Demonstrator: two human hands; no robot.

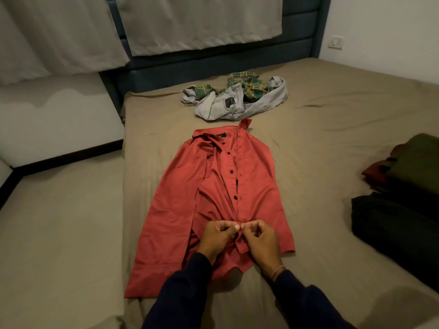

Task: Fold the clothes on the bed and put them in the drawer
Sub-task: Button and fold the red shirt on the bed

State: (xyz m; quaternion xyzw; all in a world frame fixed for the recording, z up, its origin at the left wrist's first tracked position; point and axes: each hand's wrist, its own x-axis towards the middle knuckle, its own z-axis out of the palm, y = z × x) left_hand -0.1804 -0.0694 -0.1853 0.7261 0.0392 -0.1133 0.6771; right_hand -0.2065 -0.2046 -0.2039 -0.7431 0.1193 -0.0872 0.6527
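A red button-up shirt (180, 200) lies spread front-up on the tan bed sheet (320, 143), collar away from me, dark buttons down its placket. My left hand (217, 237) and my right hand (257, 239) meet at the placket near the hem, each pinching the red fabric with curled fingers. Beyond the collar lies a crumpled heap of grey jeans (223, 103) tangled with a green plaid shirt (249, 84).
Folded dark garments are stacked at the bed's right edge: an olive one (418, 162) over a maroon one (375, 172), and a black one (392, 224) nearer me. A blue padded headboard (166, 67) draped with white cloth stands behind. Floor lies left of the bed.
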